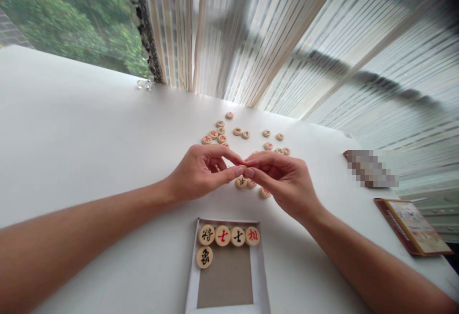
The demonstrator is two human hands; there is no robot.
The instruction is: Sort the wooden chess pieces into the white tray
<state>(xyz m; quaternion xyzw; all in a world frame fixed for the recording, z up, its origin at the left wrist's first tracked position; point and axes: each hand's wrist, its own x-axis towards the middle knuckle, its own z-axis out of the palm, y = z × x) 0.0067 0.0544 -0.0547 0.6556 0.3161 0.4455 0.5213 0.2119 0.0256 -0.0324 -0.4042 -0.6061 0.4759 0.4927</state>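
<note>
My left hand (204,169) and my right hand (285,180) meet above the table, thumb and fingertips pinched together. Between them sits a small pale Chinese chess piece (244,165), mostly hidden by the fingers. Right below the fingertips lie a piece with a black character (241,182) and a red-marked piece (265,192). Nearer to me is a shallow white box (258,266) with a grey-brown bottom. A row of several pieces fills its far end, among them a red-marked piece (223,235). One black-marked piece (204,257) starts a second row at the left.
Beyond my hands, loose pieces (222,138) are scattered over the white table (107,161). A brown-edged booklet (412,228) and a blurred-out item (371,168) lie at the right. Clear glass beads (144,84) rest by the string curtain (229,32) at the back.
</note>
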